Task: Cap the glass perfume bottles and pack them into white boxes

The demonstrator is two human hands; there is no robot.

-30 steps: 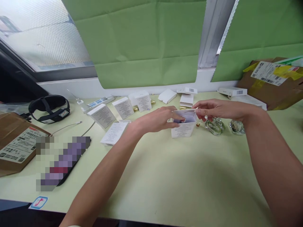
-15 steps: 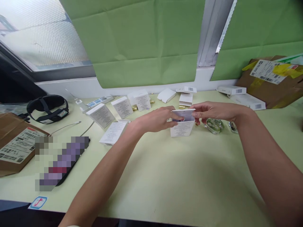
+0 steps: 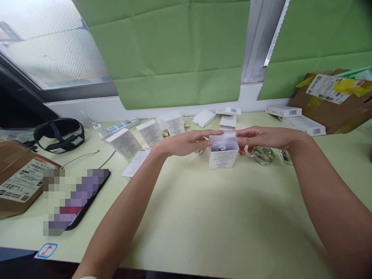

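- While the white box (image 3: 223, 159) stands open on the table (image 3: 186, 217), the left hand (image 3: 188, 144), finger and thumb nearly together, pinches its raised flap (image 3: 224, 137).
- Fingers curled, the right hand (image 3: 258, 137) pinches the opposite edge.

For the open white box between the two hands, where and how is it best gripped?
The white box is probably best gripped by its opposite side walls, below the rim, from left and right: it stands upright, its top open, and the raised rear flap and shiny round piece inside make gripping from above less suitable.
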